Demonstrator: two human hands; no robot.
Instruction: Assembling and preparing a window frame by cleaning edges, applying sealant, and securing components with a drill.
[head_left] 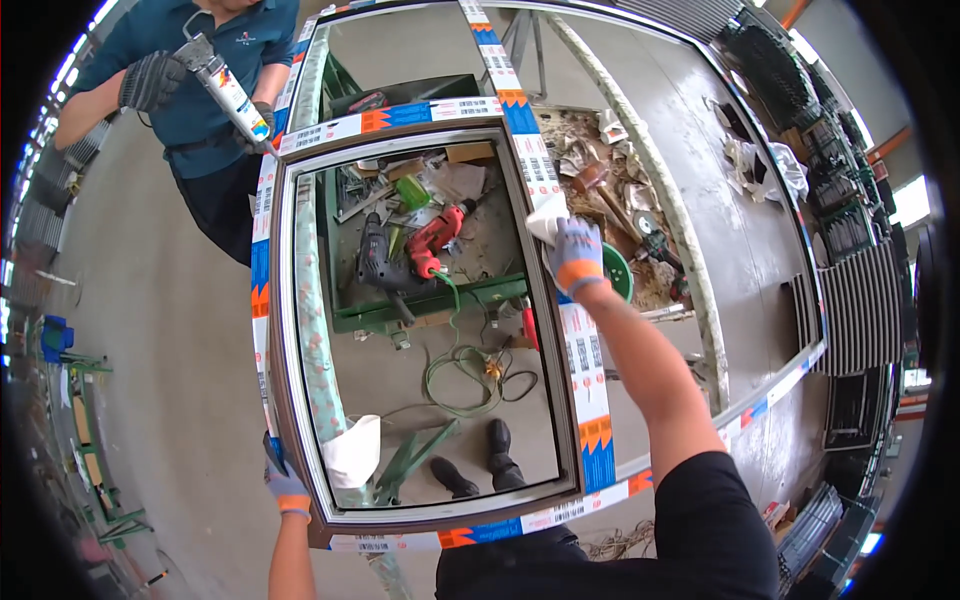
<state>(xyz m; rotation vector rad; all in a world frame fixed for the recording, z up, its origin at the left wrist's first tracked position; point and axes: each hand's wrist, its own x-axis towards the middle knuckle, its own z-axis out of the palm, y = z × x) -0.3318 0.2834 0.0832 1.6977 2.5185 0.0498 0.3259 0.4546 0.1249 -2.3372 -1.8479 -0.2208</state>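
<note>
Gloved in grey and orange, the right hand [578, 258] grasps a crumpled white wad [546, 218] along the right side of a rectangular brown frame [564, 400] above a film-wrapped tube [318, 340]; the left hand [287, 484], its grip unclear, meets the lower-left corner.

A red drill [432, 243] and a dark drill [376, 258] lie close together in a green tray [470, 297], a green cable [429, 382] coils on the grey floor [180, 350], and ribbed grey panels [862, 308] stand far right.
</note>
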